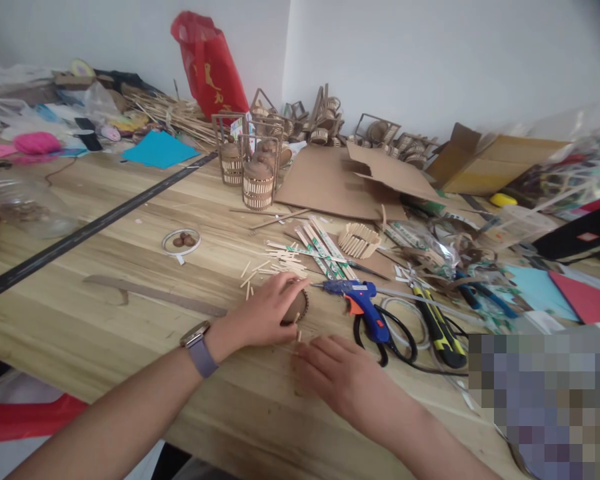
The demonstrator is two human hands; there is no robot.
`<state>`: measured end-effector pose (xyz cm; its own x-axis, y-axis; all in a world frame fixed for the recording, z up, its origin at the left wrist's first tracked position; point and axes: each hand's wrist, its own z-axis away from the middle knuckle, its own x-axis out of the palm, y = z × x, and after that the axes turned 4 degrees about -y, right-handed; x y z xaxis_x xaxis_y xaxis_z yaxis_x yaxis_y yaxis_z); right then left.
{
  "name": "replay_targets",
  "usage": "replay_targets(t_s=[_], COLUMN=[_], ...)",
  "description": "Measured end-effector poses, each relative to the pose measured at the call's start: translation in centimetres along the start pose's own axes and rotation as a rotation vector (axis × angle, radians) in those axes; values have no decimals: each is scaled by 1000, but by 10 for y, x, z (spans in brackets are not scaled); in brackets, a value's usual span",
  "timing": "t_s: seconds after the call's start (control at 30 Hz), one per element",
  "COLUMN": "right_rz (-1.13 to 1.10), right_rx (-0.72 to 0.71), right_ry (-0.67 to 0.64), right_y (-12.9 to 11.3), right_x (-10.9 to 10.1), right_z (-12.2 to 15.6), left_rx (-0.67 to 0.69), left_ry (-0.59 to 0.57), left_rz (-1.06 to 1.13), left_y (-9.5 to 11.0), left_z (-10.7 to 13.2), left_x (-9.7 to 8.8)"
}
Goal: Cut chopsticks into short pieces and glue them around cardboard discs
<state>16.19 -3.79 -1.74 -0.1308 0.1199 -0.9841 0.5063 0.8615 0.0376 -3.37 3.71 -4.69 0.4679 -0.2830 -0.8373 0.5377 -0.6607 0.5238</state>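
My left hand (267, 312), with a watch on the wrist, curls its thumb and fingers round a brown round disc (297, 305) with a ridged rim, lying on the table. Part of the disc is hidden by the fingers. Just to the right, my right hand (337, 370) has its fingers pressed together, slightly blurred. The end of a short wooden stick (299, 337) pokes out at its fingertips. Several loose short sticks (283, 257) are scattered beyond my left hand. A blue glue gun (353, 293) lies to the right of the disc.
A yellow-black cutter (439, 330) and cables lie right of the glue gun. Behind are wrapped chopsticks (325, 248), a ring of sticks (359, 240), cardboard (330, 180) and small stick baskets (258, 180). A white ring (167, 249) holds several brown balls. A brown strip (155, 291) lies left.
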Motion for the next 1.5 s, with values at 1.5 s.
replay_targets(t_s=[1.5], right_rz=[-699], right_rx=[563], right_ry=[65], right_y=[38], right_x=[25], right_z=[-28], left_rx=[7], left_ry=[-30], left_rz=[-2], left_y=[-3], left_z=[0], left_x=[2])
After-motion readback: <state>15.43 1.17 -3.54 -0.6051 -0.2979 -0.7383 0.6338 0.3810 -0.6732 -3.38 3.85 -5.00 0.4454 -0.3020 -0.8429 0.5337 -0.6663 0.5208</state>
